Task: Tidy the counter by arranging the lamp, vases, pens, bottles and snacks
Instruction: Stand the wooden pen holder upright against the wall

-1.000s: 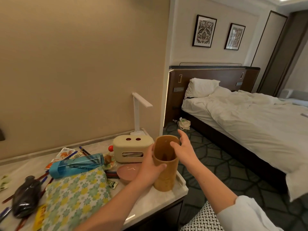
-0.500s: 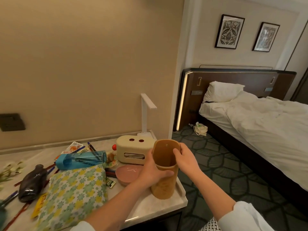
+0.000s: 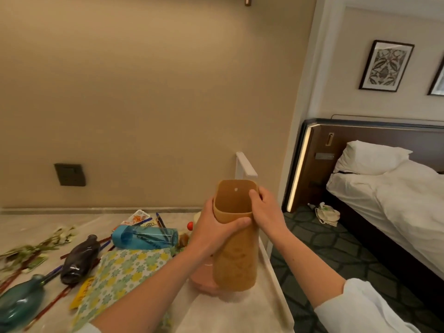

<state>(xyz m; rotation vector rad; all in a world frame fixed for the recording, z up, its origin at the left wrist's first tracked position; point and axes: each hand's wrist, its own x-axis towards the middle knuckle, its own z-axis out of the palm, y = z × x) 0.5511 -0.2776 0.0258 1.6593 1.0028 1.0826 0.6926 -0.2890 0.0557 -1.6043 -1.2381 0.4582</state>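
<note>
Vase (image 3: 234,246), tall and tan with a small hole near its rim, is standing upright at the right end of the counter (image 3: 230,313), held between 2 hands. Left hand (image 3: 216,230) is wrapping its grip around the upper body from the left, thumb across the front; right hand (image 3: 265,210) is pinching the rim from the right, thumb hooked inside the mouth. Nothing is showing inside the vase from this angle. No readable writing is showing on it; a faint mottled pattern is marking its lower front.

Just behind the vase, the white lamp (image 3: 245,168) is rising with its head tilted. A pink bowl-like thing (image 3: 201,277) is sitting just left of the vase base, partly hidden by the left forearm. Further left, a floral pouch (image 3: 122,272) is lying flat, with a blue bottle (image 3: 144,237) lying on its side beyond it. A dark bottle (image 3: 80,259) and a teal bottle (image 3: 20,301) are also lying on their sides, with pens (image 3: 48,306) scattered under and between them. A snack packet (image 3: 137,218) with orange print, too blurred to read, is lying near the wall, and a yellow packet (image 3: 81,293) is poking out beside the pouch. Flower stems (image 3: 36,248) are lying at the far left.

To the right, a bed (image 3: 394,200) is standing well apart, with 1 framed print (image 3: 385,66) fully visible above it.
</note>
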